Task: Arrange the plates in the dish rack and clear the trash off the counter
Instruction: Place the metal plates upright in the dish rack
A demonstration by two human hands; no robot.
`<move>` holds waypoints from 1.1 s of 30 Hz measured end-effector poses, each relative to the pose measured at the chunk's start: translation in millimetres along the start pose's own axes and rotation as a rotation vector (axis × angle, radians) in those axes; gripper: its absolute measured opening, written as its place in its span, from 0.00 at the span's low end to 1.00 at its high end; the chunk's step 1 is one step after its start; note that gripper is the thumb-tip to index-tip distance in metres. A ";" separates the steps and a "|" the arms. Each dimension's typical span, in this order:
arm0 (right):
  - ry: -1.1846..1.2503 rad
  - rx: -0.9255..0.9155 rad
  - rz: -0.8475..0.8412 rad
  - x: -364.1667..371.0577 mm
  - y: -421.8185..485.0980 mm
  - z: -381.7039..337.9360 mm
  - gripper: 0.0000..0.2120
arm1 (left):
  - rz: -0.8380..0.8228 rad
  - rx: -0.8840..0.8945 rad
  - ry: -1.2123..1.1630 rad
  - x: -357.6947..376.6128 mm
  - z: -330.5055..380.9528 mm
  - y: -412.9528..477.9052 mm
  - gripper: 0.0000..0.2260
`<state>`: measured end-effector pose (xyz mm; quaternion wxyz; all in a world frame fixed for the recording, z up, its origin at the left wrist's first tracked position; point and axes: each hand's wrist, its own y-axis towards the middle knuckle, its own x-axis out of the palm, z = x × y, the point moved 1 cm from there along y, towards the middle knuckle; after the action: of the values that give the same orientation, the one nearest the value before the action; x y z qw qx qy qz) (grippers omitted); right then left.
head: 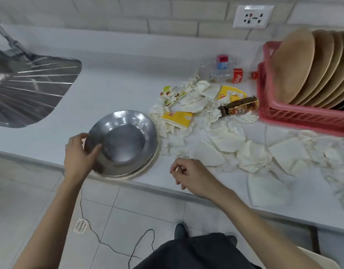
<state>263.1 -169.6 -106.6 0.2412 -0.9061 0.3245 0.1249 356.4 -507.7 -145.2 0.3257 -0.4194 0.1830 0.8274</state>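
steel plate (121, 146) at the worktop's front edge is gripped by the left hand (80, 154); right hand (188, 175) loosely curled, empty. racking is needed next

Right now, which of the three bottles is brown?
The brown bottle lying by the pink rack; the red-label bottle and the blue-label bottle behind it are clear.

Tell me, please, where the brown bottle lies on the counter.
In the head view, the brown bottle lies on its side right of centre, among the crumpled tissues, just left of the pink dish rack.
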 end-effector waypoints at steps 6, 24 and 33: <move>-0.037 0.092 0.013 13.6 8.0 -5.5 0.06 | -0.041 -0.060 0.006 12.2 -7.6 24.0 0.34; -0.026 0.114 0.067 20.5 16.4 -3.3 0.06 | 0.107 -0.016 -0.607 -27.2 29.5 32.0 0.13; 0.276 0.160 0.345 -15.1 0.3 10.3 0.21 | -0.057 0.017 -0.894 -13.4 106.4 -13.7 0.15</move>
<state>250.8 -156.5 -109.8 0.2407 -0.8236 0.5134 0.0131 310.6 -441.7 -72.9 0.3988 -0.0230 0.0193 0.9165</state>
